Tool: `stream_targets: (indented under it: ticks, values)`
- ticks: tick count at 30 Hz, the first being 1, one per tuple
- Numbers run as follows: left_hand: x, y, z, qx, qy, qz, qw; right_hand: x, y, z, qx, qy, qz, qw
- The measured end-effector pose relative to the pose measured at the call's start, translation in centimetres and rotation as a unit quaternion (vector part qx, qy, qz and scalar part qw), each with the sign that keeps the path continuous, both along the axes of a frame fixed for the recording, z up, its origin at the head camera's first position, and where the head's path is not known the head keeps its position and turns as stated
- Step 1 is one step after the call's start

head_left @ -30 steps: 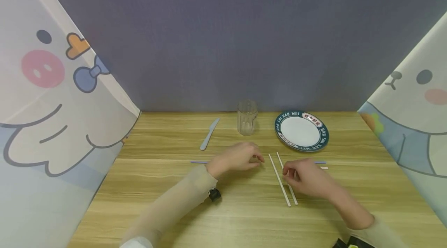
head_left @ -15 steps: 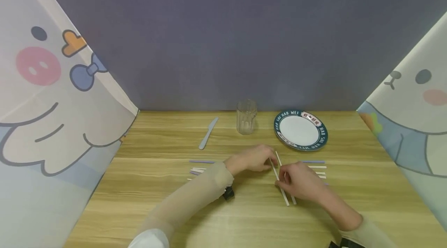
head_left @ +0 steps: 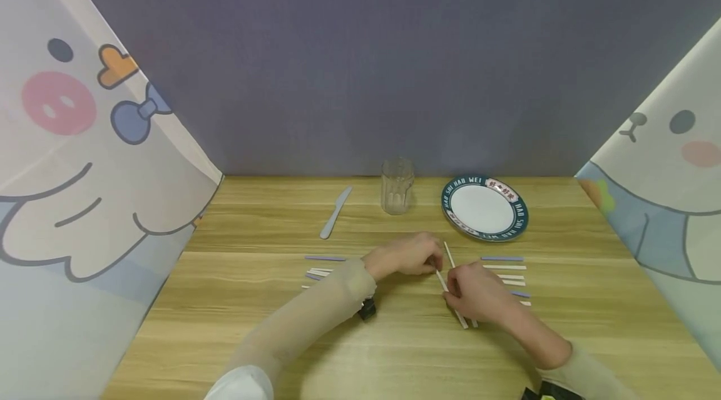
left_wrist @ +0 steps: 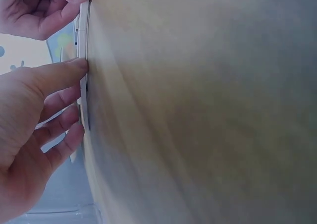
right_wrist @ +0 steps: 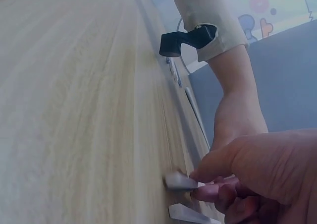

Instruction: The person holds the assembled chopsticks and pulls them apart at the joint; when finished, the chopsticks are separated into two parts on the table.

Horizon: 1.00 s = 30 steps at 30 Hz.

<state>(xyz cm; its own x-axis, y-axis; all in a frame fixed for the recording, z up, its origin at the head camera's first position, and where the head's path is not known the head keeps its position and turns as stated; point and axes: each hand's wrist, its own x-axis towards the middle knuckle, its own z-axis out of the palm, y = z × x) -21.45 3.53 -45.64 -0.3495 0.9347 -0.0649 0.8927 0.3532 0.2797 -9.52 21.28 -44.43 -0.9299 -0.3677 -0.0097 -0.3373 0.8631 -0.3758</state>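
Two slim white sticks lie slanted, side by side, on the wooden table. My left hand (head_left: 410, 255) pinches the far end of the left-hand white stick (head_left: 461, 320) between thumb and fingertips. Lower down the same stick, my right hand (head_left: 479, 292) grips it with thumb and curled fingers. The second white stick (head_left: 449, 254) passes behind the right hand, its middle hidden. In the right wrist view, the near ends of the gripped stick (right_wrist: 181, 181) and the second stick (right_wrist: 190, 214) poke out beside the right fingers.
White and purple sticks lie left (head_left: 325, 258) and right (head_left: 504, 267) of the hands, partly covered by the arms. Behind them are a pale knife (head_left: 336, 212), a clear glass (head_left: 397, 190) and a green-rimmed plate (head_left: 484, 209). A grey panel (head_left: 360, 62) closes the back.
My left hand has moved right and taken the far end of the left white stick. My right hand has shifted slightly left onto that stick, uncovering more sticks at the right.
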Motion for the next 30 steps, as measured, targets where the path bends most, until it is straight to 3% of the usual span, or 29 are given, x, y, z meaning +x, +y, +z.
stream_targets:
  ticks: [7,15,22,30]
  values:
    - [0.8,-1.7,1.4,-0.008,0.029,0.015,0.9994,-0.2,0.1,0.7,-0.016,0.008,-0.003,0.9998]
    - [2.8,-4.7,3.9,0.077,-0.027,0.04,0.9959,-0.6,0.4,2.6,-0.046,0.073,0.042,0.9954]
    - [4.6,-7.1,4.9,0.128,-0.025,0.09,0.9873,-0.8,-0.6,4.2,-0.043,0.077,0.083,0.9926]
    - [5.3,-8.7,5.2,0.164,-0.01,0.123,0.9786,-1.7,-2.0,4.4,-0.062,0.089,0.116,0.9873]
